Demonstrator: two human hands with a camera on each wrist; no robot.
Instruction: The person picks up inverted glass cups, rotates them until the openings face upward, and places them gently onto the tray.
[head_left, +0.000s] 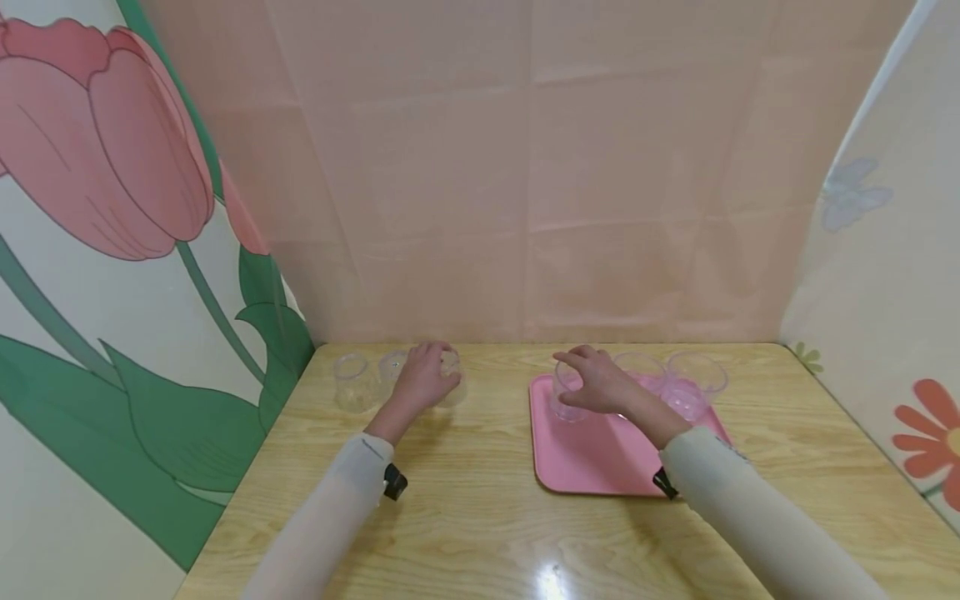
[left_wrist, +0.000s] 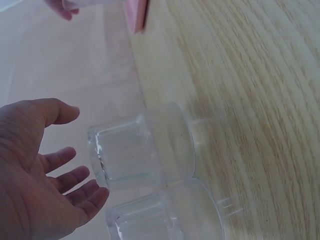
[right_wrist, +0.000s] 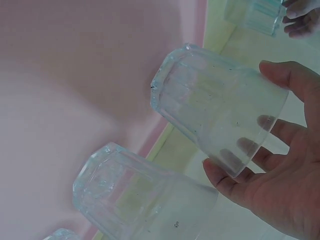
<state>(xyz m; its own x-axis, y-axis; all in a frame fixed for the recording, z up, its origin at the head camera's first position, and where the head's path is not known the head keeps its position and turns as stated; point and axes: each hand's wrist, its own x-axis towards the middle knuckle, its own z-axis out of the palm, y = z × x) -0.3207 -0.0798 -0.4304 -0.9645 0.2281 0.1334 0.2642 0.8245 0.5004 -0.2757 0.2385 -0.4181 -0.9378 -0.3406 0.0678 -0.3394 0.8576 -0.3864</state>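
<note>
My left hand hovers over the nearest of three clear cups at the table's back left, its fingers loosely spread. In the left wrist view a small gap shows between the fingers and the thick base of that upside-down cup. Beside it stands another inverted cup. My right hand holds a clear faceted cup near its rim, thumb on one side and fingers on the other. This cup is upright at the back left of the pink tray; whether its base touches the tray, I cannot tell.
More upright clear cups stand on the tray, one beside the held cup and another at the tray's right. The wooden table ends at a pink-draped back wall. A tulip-print panel borders the left.
</note>
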